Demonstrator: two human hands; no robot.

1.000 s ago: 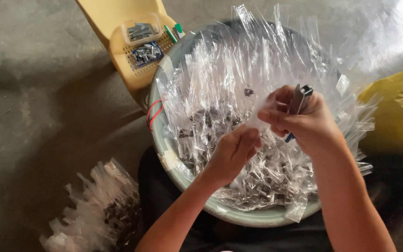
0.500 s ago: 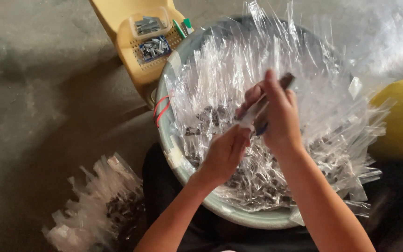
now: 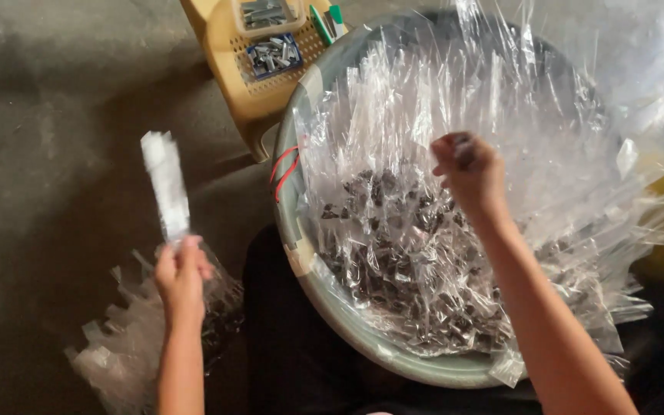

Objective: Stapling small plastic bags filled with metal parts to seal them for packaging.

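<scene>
Bare forearms, no sleeves, dark trousers (image 3: 286,361)

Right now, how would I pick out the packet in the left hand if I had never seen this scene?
Start at the big round basin heaped with clear packets; look left of it, over the bare floor. There the left hand holds one narrow clear packet upright by its lower end. Unlike the heap in the basin and the pile on the floor, it stands alone in the air.

Clear plastic bags (image 3: 501,138) fill a pale grey-green basin (image 3: 424,367) beside a yellow perforated stool (image 3: 247,92).
</scene>
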